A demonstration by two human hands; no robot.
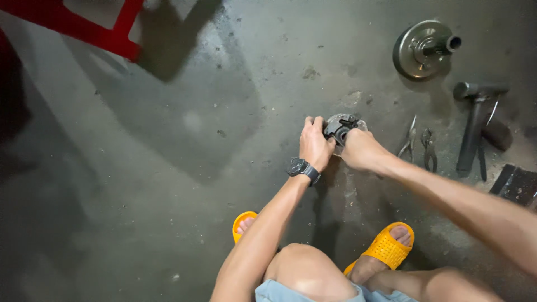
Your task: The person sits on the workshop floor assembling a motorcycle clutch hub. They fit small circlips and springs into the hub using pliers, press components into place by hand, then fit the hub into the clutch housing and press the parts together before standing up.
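A round dark metal mechanical part sits on the concrete floor in front of me. My left hand, with a black watch on its wrist, grips the part's left side. On the right side my right hand is closed over it. The hands hide much of the part. I am squatting, and my feet in yellow slippers show below.
A metal disc with a hub and short shaft lies at the upper right. A hammer and two pairs of pliers lie to the right. A dark flat object is at the right edge, a red plastic stool at the upper left.
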